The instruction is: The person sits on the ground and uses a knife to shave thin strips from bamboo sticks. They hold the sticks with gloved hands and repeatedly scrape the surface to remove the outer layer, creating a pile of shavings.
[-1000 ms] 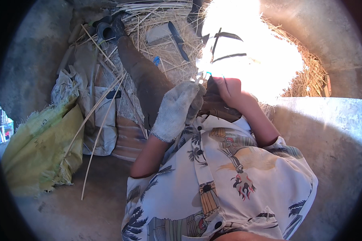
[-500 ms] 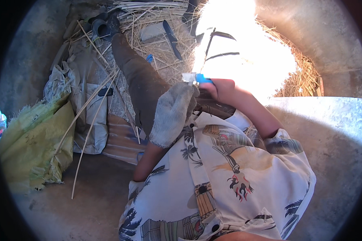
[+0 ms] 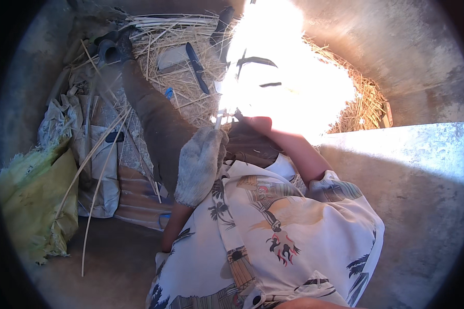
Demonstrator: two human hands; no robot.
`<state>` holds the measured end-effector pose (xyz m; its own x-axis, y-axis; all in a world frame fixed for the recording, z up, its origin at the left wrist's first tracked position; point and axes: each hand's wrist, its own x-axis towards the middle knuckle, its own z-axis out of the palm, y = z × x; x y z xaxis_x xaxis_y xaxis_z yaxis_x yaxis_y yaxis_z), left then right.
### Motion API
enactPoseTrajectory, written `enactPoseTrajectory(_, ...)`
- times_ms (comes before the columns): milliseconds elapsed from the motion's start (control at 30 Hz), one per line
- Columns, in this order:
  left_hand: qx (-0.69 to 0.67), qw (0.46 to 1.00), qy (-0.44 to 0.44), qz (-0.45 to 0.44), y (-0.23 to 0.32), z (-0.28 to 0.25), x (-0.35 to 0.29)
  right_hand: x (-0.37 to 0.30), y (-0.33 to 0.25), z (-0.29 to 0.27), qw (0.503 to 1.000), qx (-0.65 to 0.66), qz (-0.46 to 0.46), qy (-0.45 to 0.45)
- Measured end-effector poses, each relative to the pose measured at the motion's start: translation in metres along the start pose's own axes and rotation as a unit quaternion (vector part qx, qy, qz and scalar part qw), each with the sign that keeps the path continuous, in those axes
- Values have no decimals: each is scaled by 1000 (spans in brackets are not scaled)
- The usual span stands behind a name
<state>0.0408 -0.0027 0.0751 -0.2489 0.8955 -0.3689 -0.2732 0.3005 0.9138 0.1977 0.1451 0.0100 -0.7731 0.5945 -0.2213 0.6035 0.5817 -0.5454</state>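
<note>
A grey knitted glove covers my left hand point(image 3: 200, 164), which is closed beside my outstretched leg point(image 3: 149, 116). From its fingertips rises a thin pale strip point(image 3: 219, 119), partly lost in glare. My bare right hand point(image 3: 259, 125) is closed just to the right of the glove. A small dark piece point(image 3: 238, 115) shows at its fingertips; what it belongs to is hidden by the fingers and strong sunlight. Beyond both hands, a dark-bladed knife point(image 3: 197, 68) lies on straw beside a pale block point(image 3: 172, 57).
A dark curved blade point(image 3: 258, 61) lies in the sunlit patch. Straw point(image 3: 368, 98) is heaped against the concrete wall point(image 3: 412, 56). At left are a yellow sack point(image 3: 36, 201), a whitish sack point(image 3: 105, 190), a small black object point(image 3: 115, 137) and long thin sticks point(image 3: 90, 226).
The whole view has shifted, so the scene sits further left and lower. A blue piece and a whitish one seen at my right fingertips before no longer show there; both hands remain close together.
</note>
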Motion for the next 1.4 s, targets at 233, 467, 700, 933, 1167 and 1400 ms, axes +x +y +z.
enactPoseTrajectory(233, 61, 998, 9, 14, 11, 8, -8, 2, 14, 4, 1000, 6, 10, -26)
enactPoseTrajectory(467, 50, 998, -15, 30, 4, 9, -9, -1, 31, 11, 998, -30, 7, -50)
enactPoseTrajectory(700, 39, 998, -1, -47, -1, -1, 0, -6, 35, 39, 993, -104, -5, -50)
enactPoseTrajectory(933, 53, 995, -17, -83, -11, -5, -1, -23, 37, 36, 975, -219, -23, -23)
enactPoseTrajectory(1167, 36, 995, -57, -68, -19, -16, 2, -28, 16, 19, 926, 341, 162, -20)
enactPoseTrajectory(1400, 9, 997, -18, -74, -24, -10, -2, -26, 3, 14, 925, 327, 194, -16)
